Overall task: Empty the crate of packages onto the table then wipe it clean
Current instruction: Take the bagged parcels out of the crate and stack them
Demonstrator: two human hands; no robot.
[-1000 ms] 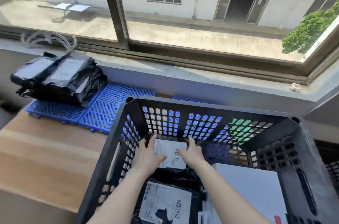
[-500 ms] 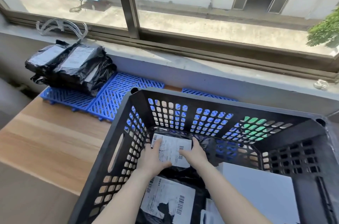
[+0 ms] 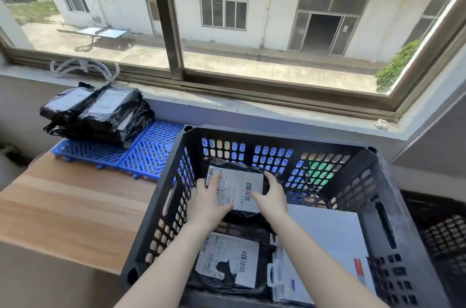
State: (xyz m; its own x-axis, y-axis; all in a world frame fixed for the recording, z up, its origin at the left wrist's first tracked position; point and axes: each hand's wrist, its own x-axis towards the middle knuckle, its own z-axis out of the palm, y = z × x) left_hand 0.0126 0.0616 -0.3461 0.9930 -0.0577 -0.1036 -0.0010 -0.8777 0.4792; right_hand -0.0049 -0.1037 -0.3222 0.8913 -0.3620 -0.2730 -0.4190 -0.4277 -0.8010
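Package point(image 3: 238, 188) in crate point(image 3: 277, 138), fingers point(image 3: 215, 179) of left hand point(image 3: 206, 204) and right hand point(image 3: 271, 198) grasping its opposite sides.

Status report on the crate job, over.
Hands: left hand and right hand grip the far package inside the crate. The near package and white envelope not yet out. Nothing over the far package.

A: Views?
B: One, head-worn, wide-angle. Looks forward and down into the crate point(image 3: 277, 138), close over it.
A: Beyond?
B: Window point(image 3: 166, 30) straight ahead, table point(image 3: 75, 206) left.
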